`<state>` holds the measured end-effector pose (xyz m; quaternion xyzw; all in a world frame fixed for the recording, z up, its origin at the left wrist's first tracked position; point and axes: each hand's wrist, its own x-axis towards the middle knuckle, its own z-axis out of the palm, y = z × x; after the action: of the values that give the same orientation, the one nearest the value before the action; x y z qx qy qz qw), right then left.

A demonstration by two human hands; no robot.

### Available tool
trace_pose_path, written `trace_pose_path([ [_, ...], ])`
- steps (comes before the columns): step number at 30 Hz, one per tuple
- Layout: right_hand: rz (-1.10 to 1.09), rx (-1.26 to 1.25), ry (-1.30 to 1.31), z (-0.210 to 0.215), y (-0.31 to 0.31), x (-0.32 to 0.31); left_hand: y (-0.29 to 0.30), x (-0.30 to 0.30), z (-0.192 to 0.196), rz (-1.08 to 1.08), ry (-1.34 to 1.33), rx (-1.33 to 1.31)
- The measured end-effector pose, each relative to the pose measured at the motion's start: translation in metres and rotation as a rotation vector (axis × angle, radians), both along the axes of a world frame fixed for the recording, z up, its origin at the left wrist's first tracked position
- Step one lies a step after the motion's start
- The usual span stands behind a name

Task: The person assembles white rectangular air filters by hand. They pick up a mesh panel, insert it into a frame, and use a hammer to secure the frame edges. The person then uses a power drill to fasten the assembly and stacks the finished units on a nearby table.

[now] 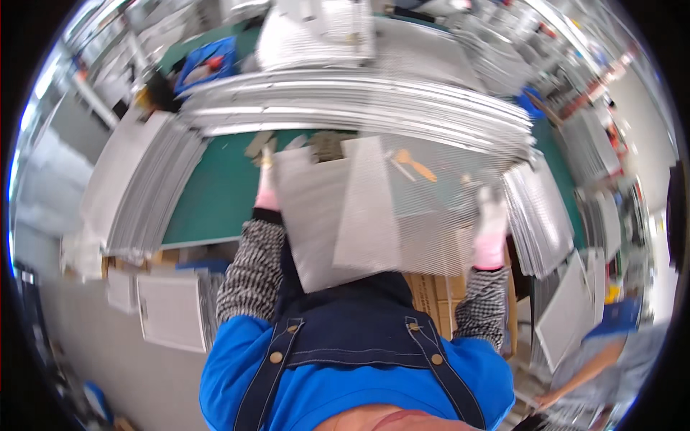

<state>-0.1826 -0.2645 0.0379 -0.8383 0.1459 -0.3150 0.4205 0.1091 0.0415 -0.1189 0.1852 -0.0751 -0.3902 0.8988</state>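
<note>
In front of my body, tilted over the near table edge, is a thin grey sheet [310, 215]. A fine see-through mesh sheet [431, 233] adjoins it on the right, with a pale wedge-shaped area [368, 215] between them; whether they are one piece I cannot tell. My left hand [266, 183], in a white and pink glove, closes on the left edge of the grey sheet. On the right edge of the mesh, my right hand [490, 226] grips in a matching glove; its fingers are blurred. An orange-handled tool [417, 165] shows at the mesh's far part.
Behind the sheets, a long stack of silvery framed panels [359, 100] crosses the green table [198, 197]. More panels are stacked at left [144, 187] and right [543, 208]. A blue bin [208, 65] stands far left. Another person's arm [586, 373] reaches in at lower right.
</note>
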Motion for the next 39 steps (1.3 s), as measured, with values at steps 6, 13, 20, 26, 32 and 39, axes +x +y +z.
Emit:
trace_pose_path([
  [6, 0.405, 0.824, 0.206, -0.109, 0.061, 0.086, 0.011, 0.026, -0.034, -0.025, 0.133, -0.038],
  [13, 0.324, 0.836, 0.324, -0.12, 0.062, 0.084, 0.004, -0.008, 0.023, 0.055, 0.074, -0.045],
  [20, 0.313, 0.823, 0.346, -0.126, 0.054, 0.084, 0.002, -0.016, 0.03, -0.019, 0.098, -0.207],
  [26, 0.206, 0.368, 0.482, -0.104, 0.057, 0.089, 0.011, -0.023, 0.054, 0.204, -0.115, 0.033],
  [32, 0.641, 0.602, 0.558, -0.076, 0.043, 0.098, 0.048, -0.017, 0.138, 0.524, -0.304, 0.104],
  [39, 0.759, 0.698, 0.168, -0.08, 0.108, 0.092, 0.081, -0.026, 0.2, 0.825, -0.685, 0.223],
])
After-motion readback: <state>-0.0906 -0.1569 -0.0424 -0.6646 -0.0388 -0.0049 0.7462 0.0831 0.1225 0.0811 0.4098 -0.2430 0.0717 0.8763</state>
